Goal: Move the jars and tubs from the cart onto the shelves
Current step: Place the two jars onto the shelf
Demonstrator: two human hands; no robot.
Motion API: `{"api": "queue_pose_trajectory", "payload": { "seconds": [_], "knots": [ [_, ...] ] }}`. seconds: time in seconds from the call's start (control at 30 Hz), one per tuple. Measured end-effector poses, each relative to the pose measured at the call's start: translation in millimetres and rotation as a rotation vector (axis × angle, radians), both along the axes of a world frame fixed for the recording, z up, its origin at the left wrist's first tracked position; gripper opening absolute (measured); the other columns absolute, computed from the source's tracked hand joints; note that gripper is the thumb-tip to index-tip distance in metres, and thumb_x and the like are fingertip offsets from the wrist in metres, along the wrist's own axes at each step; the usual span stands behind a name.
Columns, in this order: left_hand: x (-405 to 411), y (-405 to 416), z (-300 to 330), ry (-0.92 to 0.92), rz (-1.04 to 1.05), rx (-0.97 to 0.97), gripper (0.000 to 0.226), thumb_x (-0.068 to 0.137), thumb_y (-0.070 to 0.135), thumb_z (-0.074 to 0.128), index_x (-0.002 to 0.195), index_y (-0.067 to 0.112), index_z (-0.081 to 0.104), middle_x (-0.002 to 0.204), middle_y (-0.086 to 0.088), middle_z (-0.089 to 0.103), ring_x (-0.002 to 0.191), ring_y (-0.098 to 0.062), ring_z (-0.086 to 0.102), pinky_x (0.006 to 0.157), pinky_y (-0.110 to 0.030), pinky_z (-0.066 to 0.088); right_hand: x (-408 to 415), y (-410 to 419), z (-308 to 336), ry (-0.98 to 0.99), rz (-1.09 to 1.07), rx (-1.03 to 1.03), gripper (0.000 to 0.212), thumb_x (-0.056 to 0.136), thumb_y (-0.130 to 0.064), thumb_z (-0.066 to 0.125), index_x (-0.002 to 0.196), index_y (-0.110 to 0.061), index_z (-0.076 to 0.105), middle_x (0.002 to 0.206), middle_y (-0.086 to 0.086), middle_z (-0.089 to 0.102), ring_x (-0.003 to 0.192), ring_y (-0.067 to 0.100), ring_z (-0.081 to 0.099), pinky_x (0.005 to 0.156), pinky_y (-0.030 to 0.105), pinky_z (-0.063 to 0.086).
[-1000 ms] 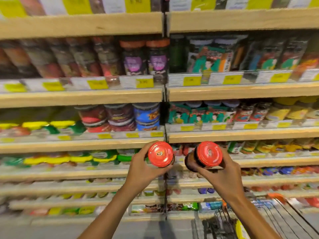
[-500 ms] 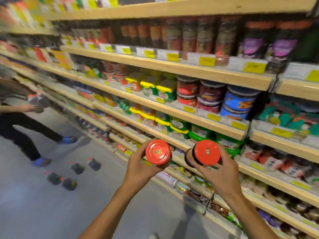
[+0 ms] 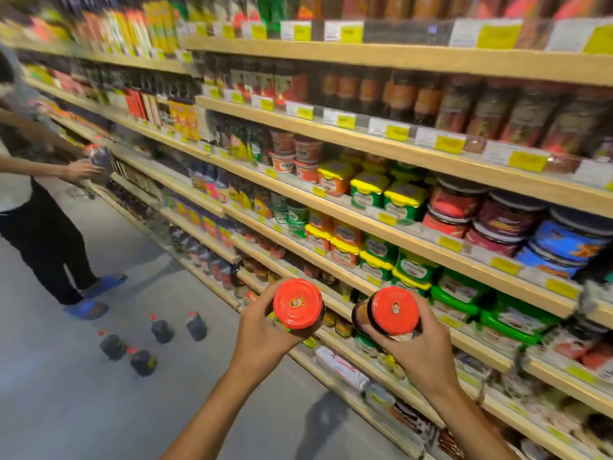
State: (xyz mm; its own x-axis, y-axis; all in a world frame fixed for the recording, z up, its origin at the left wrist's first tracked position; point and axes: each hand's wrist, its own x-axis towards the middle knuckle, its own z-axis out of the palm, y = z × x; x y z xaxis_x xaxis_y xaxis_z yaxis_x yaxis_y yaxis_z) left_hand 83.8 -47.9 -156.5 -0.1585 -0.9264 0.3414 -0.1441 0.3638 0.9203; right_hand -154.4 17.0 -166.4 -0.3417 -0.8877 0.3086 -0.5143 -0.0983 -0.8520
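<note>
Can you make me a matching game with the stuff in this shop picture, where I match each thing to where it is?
Things:
1. jar with the red lid
2. other red-lidded jar
3. small dark bottles
4. blue tubs

Places:
A. standing on the grey floor
B. stacked on a shelf at the right
C. in the grip of the left hand
D. in the grip of the right hand

Pairs: 1-C, 2-D, 3-A, 4-B
</note>
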Motion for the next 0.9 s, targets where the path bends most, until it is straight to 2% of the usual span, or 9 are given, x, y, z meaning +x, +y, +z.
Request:
{"api": "queue_pose_trajectory", "payload": {
  "seconds": [0.13,0.23,0.37,0.5,0.63,0.7,0.77,0.83,0.9],
  "knots": [
    [57,-30,5,-0.011,0.027,-0.042,0.069,0.058,0.038,0.096,0.119,0.033,0.063,0.111,0.018,0.071,0.108,-0.005,0.067,0.091,-0.019,0.051,57,-26,8,-0.024,-0.007,-0.013,0.07,0.054,-0.047,0.089,0.111,-0.053,0.047,0.107,-0.028,0.059,0.098,-0.022,0.054,0.073,-0.001,0.043],
    [78,-45,6,-0.008,0.039,-0.038,0.07,0.057,0.035,0.097,0.119,0.034,0.064,0.112,0.018,0.071,0.108,-0.005,0.066,0.091,-0.016,0.05,78,-35,9,-0.036,-0.006,-0.017,0.072,0.056,-0.039,0.092,0.114,-0.049,0.05,0.109,-0.025,0.061,0.099,-0.021,0.054,0.075,-0.001,0.043],
    [89,-68,5,-0.001,0.015,-0.024,0.069,0.053,0.032,0.093,0.114,0.039,0.062,0.107,0.027,0.069,0.104,0.003,0.065,0.085,-0.009,0.049,93,-50,8,-0.032,-0.038,-0.001,0.073,0.057,-0.037,0.093,0.115,-0.05,0.05,0.111,-0.026,0.061,0.103,-0.019,0.054,0.077,0.0,0.043],
    [83,-89,0,0.017,-0.013,0.02,0.069,0.053,0.034,0.095,0.115,0.032,0.065,0.107,0.02,0.07,0.105,-0.004,0.066,0.084,-0.011,0.05,88,-73,5,-0.027,-0.039,0.017,0.073,0.056,-0.039,0.093,0.114,-0.05,0.05,0.112,-0.026,0.06,0.104,-0.019,0.052,0.076,0.0,0.043],
    [74,-113,-3,-0.018,-0.029,0.027,0.068,0.052,0.029,0.096,0.113,0.033,0.066,0.107,0.019,0.071,0.104,-0.002,0.066,0.085,-0.014,0.052,76,-106,-2,-0.04,-0.036,0.013,0.074,0.053,-0.051,0.091,0.116,-0.053,0.051,0.113,-0.029,0.06,0.108,-0.011,0.055,0.078,0.006,0.048],
    [70,-127,-1,-0.038,-0.035,0.017,0.067,0.052,0.025,0.098,0.11,0.038,0.068,0.107,0.018,0.072,0.103,-0.003,0.067,0.085,-0.017,0.054,73,-125,-7,-0.07,-0.043,0.003,0.077,0.053,-0.052,0.091,0.12,-0.052,0.053,0.113,-0.032,0.06,0.11,-0.007,0.056,0.084,0.015,0.051],
    [66,-144,5,-0.048,-0.039,0.022,0.066,0.051,0.034,0.096,0.111,0.04,0.068,0.108,0.017,0.072,0.103,-0.004,0.067,0.086,-0.02,0.055,71,-143,-6,-0.101,-0.057,-0.014,0.08,0.052,-0.051,0.092,0.122,-0.048,0.054,0.115,-0.03,0.06,0.11,-0.007,0.056,0.086,0.021,0.054],
    [60,-163,10,-0.057,-0.03,0.024,0.069,0.049,0.043,0.093,0.113,0.035,0.067,0.109,0.017,0.072,0.104,-0.004,0.068,0.088,-0.027,0.056,67,-160,0,-0.122,-0.062,-0.021,0.078,0.053,-0.046,0.094,0.12,-0.048,0.053,0.116,-0.026,0.059,0.105,-0.015,0.055,0.077,0.011,0.052],
    [53,-181,16,-0.064,-0.038,0.017,0.072,0.05,0.043,0.094,0.116,0.034,0.066,0.11,0.019,0.072,0.105,-0.003,0.067,0.088,-0.025,0.056,60,-173,9,-0.129,-0.06,-0.019,0.075,0.054,-0.042,0.094,0.115,-0.052,0.05,0.116,-0.026,0.058,0.101,-0.02,0.053,0.07,0.003,0.047]
  ]
}}
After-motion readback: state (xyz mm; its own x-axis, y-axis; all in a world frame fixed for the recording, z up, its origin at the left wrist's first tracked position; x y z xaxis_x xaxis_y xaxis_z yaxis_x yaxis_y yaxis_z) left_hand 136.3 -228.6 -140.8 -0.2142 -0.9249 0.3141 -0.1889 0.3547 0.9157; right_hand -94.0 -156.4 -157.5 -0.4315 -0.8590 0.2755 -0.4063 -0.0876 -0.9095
